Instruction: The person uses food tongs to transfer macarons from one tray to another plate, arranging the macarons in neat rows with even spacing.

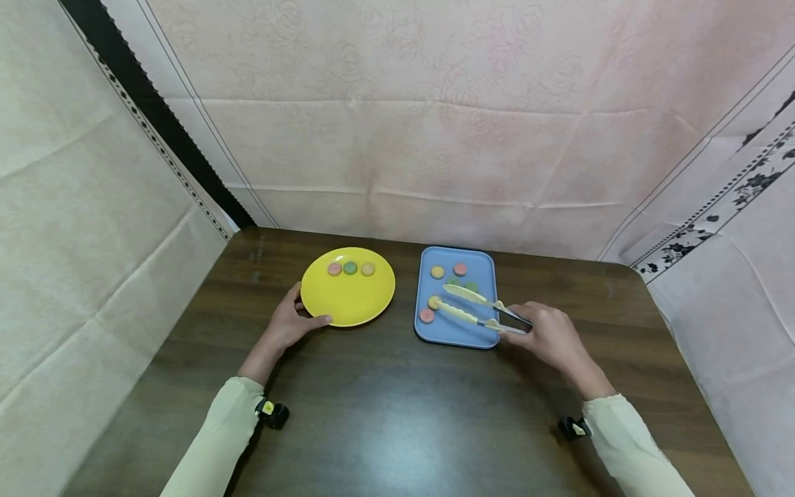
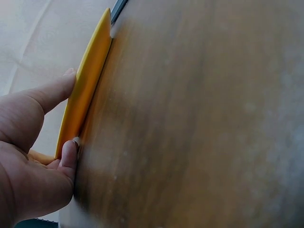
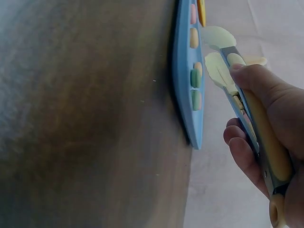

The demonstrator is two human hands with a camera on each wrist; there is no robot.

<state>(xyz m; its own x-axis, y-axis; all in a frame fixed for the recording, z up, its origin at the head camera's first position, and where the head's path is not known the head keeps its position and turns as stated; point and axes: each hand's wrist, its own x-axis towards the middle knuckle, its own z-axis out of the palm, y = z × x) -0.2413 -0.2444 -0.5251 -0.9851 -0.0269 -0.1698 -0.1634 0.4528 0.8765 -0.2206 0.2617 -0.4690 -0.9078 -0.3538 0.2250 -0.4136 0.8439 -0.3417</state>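
My left hand (image 1: 290, 323) grips the near left rim of a yellow plate (image 1: 348, 300), its thumb on the rim in the left wrist view. Three small round button-like pieces, pink, green (image 1: 350, 268) and yellow, lie in a row on the plate's far half. In my right hand (image 1: 553, 335) is a pair of tongs (image 3: 267, 130) with pale yellow tips. Those tips are spread apart over a blue tray (image 1: 453, 336), with nothing between them in the right wrist view. Several pink, yellow (image 1: 437, 272) and green pieces lie on the tray, the green ones partly covered by the tongs.
Plate and tray stand side by side on a dark wooden table (image 1: 385, 400), toward its far edge. Pale patterned cloth (image 1: 397, 152) hangs behind the table and along both sides. A small black camera (image 1: 273, 414) sits at each wrist.
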